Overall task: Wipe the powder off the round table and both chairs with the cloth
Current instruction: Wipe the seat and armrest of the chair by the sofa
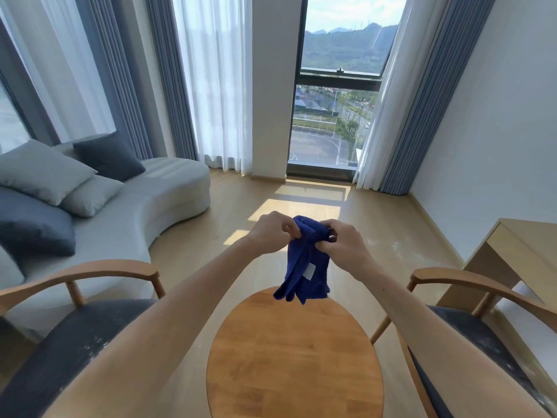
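A dark blue cloth (306, 267) with a small white label hangs bunched in the air above the far edge of the round wooden table (295, 354). My left hand (272, 233) pinches its top from the left and my right hand (343, 239) grips it from the right. The left chair (69, 351) has a dark seat with white powder specks and a curved wooden armrest. The right chair (482, 333) also shows powder on its dark seat. The tabletop looks plain wood with no powder that I can make out.
A curved grey sofa (144, 212) with several cushions stands at the left. A wooden desk (524, 248) sits against the right wall. Behind the table lies open wooden floor (301, 203) leading to a tall window with curtains.
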`<action>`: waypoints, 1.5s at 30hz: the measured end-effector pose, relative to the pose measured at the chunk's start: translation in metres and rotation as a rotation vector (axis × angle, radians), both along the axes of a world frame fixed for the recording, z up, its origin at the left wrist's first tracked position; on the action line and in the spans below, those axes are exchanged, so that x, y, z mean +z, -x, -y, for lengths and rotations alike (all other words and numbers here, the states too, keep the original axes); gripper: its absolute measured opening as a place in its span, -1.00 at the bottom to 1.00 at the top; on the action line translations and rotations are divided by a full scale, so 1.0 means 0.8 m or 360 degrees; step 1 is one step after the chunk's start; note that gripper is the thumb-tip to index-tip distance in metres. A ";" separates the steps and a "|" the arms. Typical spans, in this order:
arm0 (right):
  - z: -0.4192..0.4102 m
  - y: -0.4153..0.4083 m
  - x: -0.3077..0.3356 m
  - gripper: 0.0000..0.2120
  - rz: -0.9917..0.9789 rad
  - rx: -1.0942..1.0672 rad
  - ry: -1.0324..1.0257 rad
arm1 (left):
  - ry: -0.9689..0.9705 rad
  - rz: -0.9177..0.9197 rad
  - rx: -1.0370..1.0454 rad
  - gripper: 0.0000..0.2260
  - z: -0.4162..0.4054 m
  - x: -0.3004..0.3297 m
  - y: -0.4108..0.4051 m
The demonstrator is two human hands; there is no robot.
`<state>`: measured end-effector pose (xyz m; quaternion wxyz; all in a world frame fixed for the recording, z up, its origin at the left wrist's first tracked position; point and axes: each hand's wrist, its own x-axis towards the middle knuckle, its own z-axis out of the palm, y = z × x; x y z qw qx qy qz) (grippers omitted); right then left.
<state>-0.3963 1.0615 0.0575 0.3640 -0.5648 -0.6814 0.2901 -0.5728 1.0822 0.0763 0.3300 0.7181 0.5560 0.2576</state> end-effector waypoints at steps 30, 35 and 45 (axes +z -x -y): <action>0.034 0.399 -0.042 -0.65 0.0290 0.1313 -0.0038 | 0.0222 -0.0137 0.0457 -0.43 0.203 -0.103 0.420; 0.042 0.490 -0.058 -0.57 0.0373 0.1325 -0.0044 | 0.0092 -0.0252 0.0591 -0.61 0.223 -0.114 0.522; 0.038 0.604 -0.146 -0.31 0.0985 0.1580 -0.0117 | -0.0543 -0.1431 0.0372 -0.61 0.202 -0.147 0.618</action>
